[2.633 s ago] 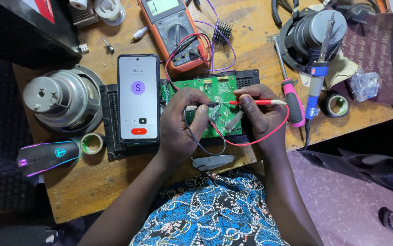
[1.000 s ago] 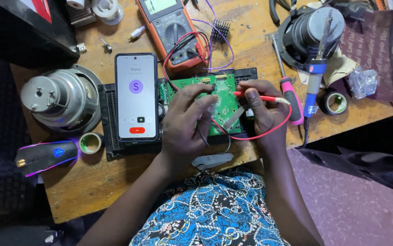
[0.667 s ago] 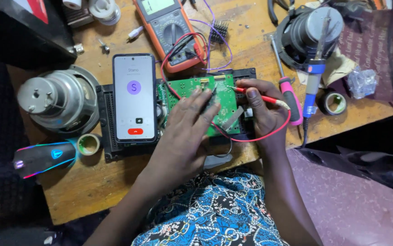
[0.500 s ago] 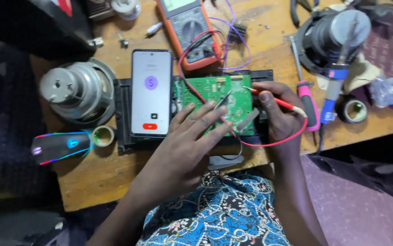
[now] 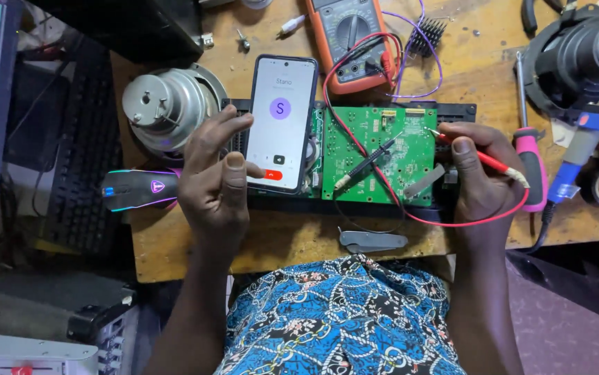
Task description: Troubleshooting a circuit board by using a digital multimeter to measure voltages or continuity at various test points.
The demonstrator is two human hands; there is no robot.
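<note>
Your left grip (image 5: 217,182), open now, has left the green circuit board (image 5: 377,153) to hover at the phone (image 5: 280,123), while your right grip (image 5: 478,182) pinches the red probe (image 5: 476,155) on that board.

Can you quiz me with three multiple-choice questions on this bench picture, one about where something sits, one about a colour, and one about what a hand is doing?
1. Where does the black probe lie?
A. on the green circuit board
B. on the keyboard
C. in the left hand

2. What colour is the probe in the right hand?
A. yellow
B. red
C. blue

3. What is the left hand doing?
A. gripping a screwdriver
B. resting flat on the bench
C. reaching to the phone, fingers at its lower edge

Answers:
1 A, the black probe rests loose across the board.
2 B, the red probe runs through the right hand's fingers, tip on the board.
3 C, its thumb and fingers are at the lit phone.
</note>
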